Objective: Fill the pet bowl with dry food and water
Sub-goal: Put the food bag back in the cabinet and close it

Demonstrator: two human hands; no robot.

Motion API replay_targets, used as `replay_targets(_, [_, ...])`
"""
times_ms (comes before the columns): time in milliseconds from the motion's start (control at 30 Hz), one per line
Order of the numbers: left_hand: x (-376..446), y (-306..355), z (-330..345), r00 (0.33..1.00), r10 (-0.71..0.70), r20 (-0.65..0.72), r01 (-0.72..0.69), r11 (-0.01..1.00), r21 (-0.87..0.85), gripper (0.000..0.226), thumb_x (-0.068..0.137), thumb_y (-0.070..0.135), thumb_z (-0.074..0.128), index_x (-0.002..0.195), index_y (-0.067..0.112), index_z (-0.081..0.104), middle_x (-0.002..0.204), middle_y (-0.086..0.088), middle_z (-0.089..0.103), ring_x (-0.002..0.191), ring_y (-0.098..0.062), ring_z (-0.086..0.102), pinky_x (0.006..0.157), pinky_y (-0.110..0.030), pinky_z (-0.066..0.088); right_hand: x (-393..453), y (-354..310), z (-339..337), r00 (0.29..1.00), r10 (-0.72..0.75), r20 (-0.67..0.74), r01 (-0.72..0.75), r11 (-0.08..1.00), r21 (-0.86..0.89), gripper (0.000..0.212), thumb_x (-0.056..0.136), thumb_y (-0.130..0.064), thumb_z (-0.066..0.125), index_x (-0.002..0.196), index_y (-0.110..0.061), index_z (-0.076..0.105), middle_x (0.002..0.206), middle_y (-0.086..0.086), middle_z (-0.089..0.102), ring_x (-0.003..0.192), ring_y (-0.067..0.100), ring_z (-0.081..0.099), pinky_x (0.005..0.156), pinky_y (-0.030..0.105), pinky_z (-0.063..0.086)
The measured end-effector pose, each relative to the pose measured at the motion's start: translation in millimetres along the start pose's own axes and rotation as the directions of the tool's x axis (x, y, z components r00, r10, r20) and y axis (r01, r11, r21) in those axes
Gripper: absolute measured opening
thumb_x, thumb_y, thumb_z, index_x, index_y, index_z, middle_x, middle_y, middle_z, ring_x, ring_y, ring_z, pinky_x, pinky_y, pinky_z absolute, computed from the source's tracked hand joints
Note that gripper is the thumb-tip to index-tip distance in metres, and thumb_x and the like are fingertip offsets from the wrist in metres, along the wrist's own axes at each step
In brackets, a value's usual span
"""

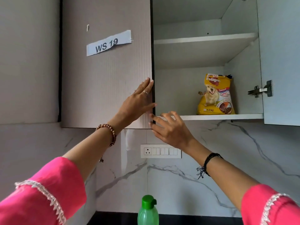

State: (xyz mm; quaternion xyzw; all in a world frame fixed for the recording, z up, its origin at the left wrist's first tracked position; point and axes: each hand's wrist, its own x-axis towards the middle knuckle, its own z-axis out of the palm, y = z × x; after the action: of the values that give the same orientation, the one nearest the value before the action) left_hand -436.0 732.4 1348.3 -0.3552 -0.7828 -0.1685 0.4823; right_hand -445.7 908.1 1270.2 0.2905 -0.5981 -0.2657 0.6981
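Observation:
A yellow bag of dry dog food (215, 95) stands upright on the lower shelf (227, 117) of an open wall cabinet, toward its right side. My left hand (138, 103) lies flat with fingers spread on the shut left cabinet door (105, 78), at its right edge. My right hand (170, 130) is raised at the lower corner of that door, fingers apart, touching the door edge and the shelf's front; it holds nothing. A green water bottle (148, 211) with a green cap stands low in the middle. No pet bowl is in view.
The right cabinet door (280, 62) is swung open, its hinge showing. The upper shelf (204, 38) holds nothing visible. A white switch and socket plate (160, 151) sits on the marbled wall below the cabinet. A paper label reading WS 19 (108, 43) is stuck on the left door.

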Motion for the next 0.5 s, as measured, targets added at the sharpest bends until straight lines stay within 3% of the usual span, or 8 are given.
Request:
replay_targets(167, [15, -9, 25, 0.995, 0.002, 0.104, -0.016, 0.991, 0.131, 0.078, 0.088, 0.029, 0.059, 0.148, 0.017, 0.011, 0.158, -0.002, 0.004, 0.145, -0.020, 0.006, 0.115, -0.042, 0.026, -19, 10, 23, 0.995, 0.042, 0.093, -0.042, 0.999, -0.010, 0.028, 0.090, -0.027, 0.047, 0.106, -0.020, 0.067, 0.121, 0.004, 0.066, 0.091, 0.025, 0.065, 0.081, 0.042, 0.050])
replay_targets(367, [19, -36, 48, 0.964, -0.078, 0.254, 0.013, 0.968, 0.250, 0.082, 0.086, 0.017, 0.062, 0.148, 0.027, 0.009, 0.158, 0.002, -0.003, 0.145, -0.026, 0.003, 0.108, -0.057, 0.031, -35, 15, 51, 0.972, 0.081, 0.222, -0.083, 0.997, 0.001, 0.030, 0.083, -0.028, 0.061, 0.112, -0.019, 0.065, 0.128, 0.003, 0.061, 0.091, 0.023, 0.063, 0.079, 0.041, 0.051])
replay_targets(500, [11, -53, 62, 0.943, -0.128, 0.307, 0.014, 0.938, 0.347, 0.091, 0.082, 0.017, 0.067, 0.148, 0.029, 0.005, 0.158, 0.002, -0.005, 0.145, -0.029, 0.003, 0.105, -0.056, 0.036, -39, 17, 64, 0.943, 0.107, 0.314, -0.107, 0.994, -0.018, 0.040, 0.077, -0.029, 0.066, 0.116, -0.020, 0.063, 0.132, 0.002, 0.058, 0.090, 0.020, 0.063, 0.075, 0.038, 0.050])
